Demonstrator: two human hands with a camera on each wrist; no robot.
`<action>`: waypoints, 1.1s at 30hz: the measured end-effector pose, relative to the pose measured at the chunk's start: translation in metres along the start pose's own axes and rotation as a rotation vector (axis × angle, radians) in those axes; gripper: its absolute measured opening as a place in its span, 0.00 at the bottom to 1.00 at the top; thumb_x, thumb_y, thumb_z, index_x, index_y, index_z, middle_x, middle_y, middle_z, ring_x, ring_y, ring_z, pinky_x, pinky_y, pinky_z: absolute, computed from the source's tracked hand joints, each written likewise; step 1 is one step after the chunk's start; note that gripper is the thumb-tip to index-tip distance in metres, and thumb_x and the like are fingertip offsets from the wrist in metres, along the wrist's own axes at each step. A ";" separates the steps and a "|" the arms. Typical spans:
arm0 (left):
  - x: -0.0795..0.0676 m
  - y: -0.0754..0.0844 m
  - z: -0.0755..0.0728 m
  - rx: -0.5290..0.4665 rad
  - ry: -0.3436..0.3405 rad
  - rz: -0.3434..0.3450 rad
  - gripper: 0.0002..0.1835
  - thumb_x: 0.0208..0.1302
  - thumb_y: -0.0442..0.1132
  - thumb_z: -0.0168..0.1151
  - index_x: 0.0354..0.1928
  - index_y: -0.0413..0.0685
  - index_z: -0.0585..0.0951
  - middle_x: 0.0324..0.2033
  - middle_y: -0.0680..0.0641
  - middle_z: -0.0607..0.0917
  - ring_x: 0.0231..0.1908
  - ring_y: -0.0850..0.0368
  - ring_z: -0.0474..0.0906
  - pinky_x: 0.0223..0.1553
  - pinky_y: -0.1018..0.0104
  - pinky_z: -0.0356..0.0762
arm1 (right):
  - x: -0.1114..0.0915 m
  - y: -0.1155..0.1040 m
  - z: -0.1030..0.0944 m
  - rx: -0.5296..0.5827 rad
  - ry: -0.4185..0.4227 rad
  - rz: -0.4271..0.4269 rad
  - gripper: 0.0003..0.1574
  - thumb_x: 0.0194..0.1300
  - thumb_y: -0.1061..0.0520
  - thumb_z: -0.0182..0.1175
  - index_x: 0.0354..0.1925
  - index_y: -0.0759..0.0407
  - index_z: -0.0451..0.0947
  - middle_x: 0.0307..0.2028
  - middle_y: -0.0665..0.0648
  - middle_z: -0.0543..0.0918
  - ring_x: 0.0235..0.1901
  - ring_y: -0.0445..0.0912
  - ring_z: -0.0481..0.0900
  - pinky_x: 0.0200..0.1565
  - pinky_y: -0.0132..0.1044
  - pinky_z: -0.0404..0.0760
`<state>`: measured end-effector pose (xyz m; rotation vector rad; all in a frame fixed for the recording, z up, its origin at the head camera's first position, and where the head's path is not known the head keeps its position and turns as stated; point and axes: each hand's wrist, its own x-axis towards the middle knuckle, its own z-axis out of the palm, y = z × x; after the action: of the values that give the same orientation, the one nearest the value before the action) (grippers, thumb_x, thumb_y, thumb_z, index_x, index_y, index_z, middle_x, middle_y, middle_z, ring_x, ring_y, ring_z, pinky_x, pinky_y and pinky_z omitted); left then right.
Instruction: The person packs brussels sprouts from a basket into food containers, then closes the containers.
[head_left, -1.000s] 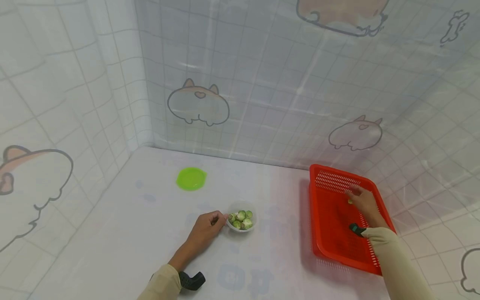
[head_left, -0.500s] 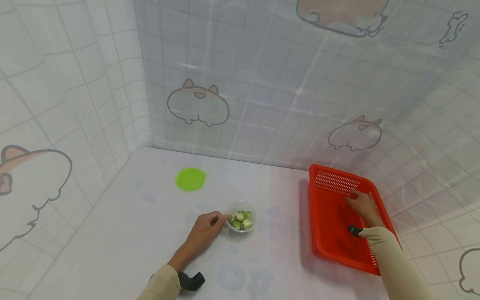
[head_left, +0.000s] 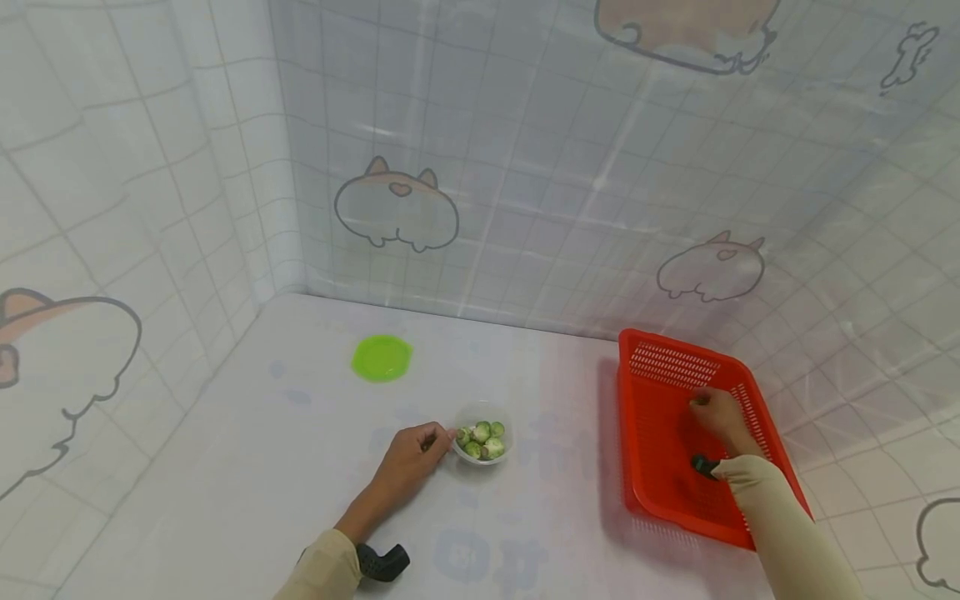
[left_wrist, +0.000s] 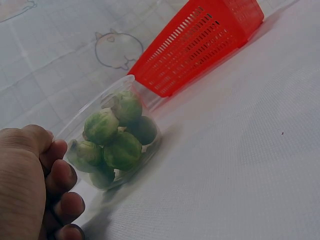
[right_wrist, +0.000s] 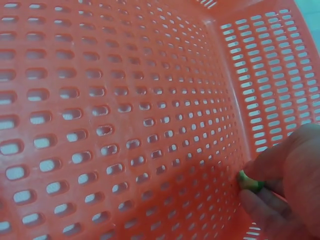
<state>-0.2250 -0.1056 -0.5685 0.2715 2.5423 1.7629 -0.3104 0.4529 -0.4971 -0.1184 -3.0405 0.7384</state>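
Observation:
A clear plastic bowl (head_left: 480, 457) with several Brussels sprouts (left_wrist: 122, 150) in it stands on the white table. At its left side, my left hand (head_left: 408, 457) pinches the rim between thumb and forefinger, the other fingers curled. Inside the red basket (head_left: 660, 467), toward its right side, my right hand (head_left: 722, 414) holds a single small Brussels sprout (right_wrist: 250, 183) between thumb and fingers. Much of that sprout is hidden by the fingers.
A bright green lid (head_left: 382, 358) lies flat at the back left of the table. Behind it hangs a tiled-pattern curtain (head_left: 480, 208) with cartoon animals. Slotted walls rise around the basket, to the right of the bowl.
My right hand has shifted slightly inside the basket, and its fingers have closed on the Brussels sprout. The left hand and the bowl have stayed in place.

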 end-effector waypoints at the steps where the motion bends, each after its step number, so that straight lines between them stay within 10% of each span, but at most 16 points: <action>1: 0.000 0.000 0.000 0.002 0.000 0.001 0.22 0.70 0.65 0.56 0.29 0.59 0.84 0.21 0.56 0.75 0.27 0.58 0.71 0.30 0.66 0.69 | -0.001 0.000 0.000 0.004 0.002 0.001 0.18 0.67 0.64 0.57 0.51 0.77 0.77 0.39 0.69 0.82 0.35 0.56 0.76 0.34 0.40 0.74; 33: -0.001 0.001 -0.002 -0.012 -0.006 0.014 0.23 0.68 0.66 0.56 0.29 0.58 0.83 0.21 0.56 0.76 0.27 0.58 0.72 0.30 0.66 0.69 | -0.008 -0.016 -0.005 0.078 0.075 0.016 0.17 0.72 0.56 0.62 0.51 0.68 0.83 0.44 0.66 0.86 0.35 0.51 0.75 0.31 0.36 0.73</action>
<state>-0.2239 -0.1071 -0.5671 0.2943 2.5311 1.7789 -0.3039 0.4401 -0.4849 -0.1659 -2.9393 0.8327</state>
